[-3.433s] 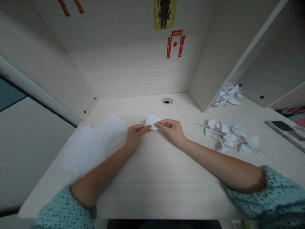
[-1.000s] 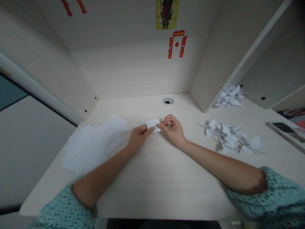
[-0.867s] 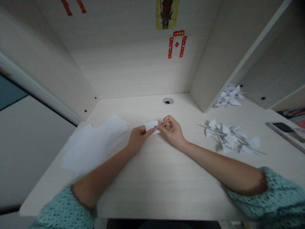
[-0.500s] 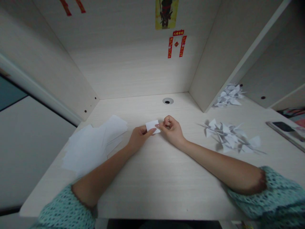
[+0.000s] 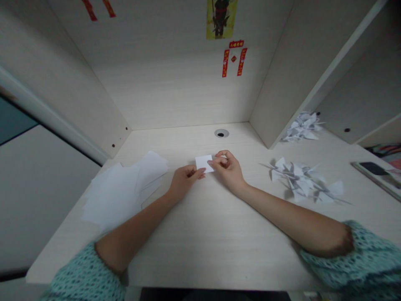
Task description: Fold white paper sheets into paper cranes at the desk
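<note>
A small white paper rectangle (image 5: 204,163) sits between my two hands, a little above the desk, and looks folded or cut small. My left hand (image 5: 185,180) holds its lower left edge with the fingertips. My right hand (image 5: 227,170) pinches its right edge, with the fingers curled. Left of my left hand lies a loose stack of white paper sheets (image 5: 117,192), partly under my left forearm.
Folded white paper cranes (image 5: 300,180) lie in a heap right of my right hand, and a smaller heap (image 5: 303,128) stands by the right partition. A phone (image 5: 371,168) lies at the far right. Pale wood panels surround the desk (image 5: 213,251), which has a grommet hole (image 5: 222,133).
The paper has turned from a tilted diamond to a level rectangle and shifted slightly right. My right fingers have curled in around its edge.
</note>
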Motion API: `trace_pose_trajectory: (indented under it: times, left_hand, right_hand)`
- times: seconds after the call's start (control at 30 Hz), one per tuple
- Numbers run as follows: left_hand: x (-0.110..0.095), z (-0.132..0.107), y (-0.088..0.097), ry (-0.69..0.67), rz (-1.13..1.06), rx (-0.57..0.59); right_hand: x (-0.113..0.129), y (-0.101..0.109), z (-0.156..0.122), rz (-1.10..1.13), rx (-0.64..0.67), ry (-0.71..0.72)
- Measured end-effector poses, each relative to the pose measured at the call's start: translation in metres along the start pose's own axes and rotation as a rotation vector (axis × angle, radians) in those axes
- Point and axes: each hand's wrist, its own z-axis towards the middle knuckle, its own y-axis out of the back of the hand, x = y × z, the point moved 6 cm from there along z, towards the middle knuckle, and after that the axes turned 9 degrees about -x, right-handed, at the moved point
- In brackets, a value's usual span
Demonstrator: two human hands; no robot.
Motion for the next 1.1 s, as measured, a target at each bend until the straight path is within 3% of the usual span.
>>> trace_pose_trajectory:
  times: [0.33,1.1]
  left_hand:
    - [-0.0054,-0.0016,0.0035,-0.031,-0.056,-0.017]
    - [-0.0043,-0.0004,0.0025,0.035,-0.103,-0.001]
  right_hand:
    - [-0.0038,-0.0077,-0.0001,-0.097,0.212,-0.032]
    - [-0.0019,-0.008,-0.0029,0.137,0.151,-0.192]
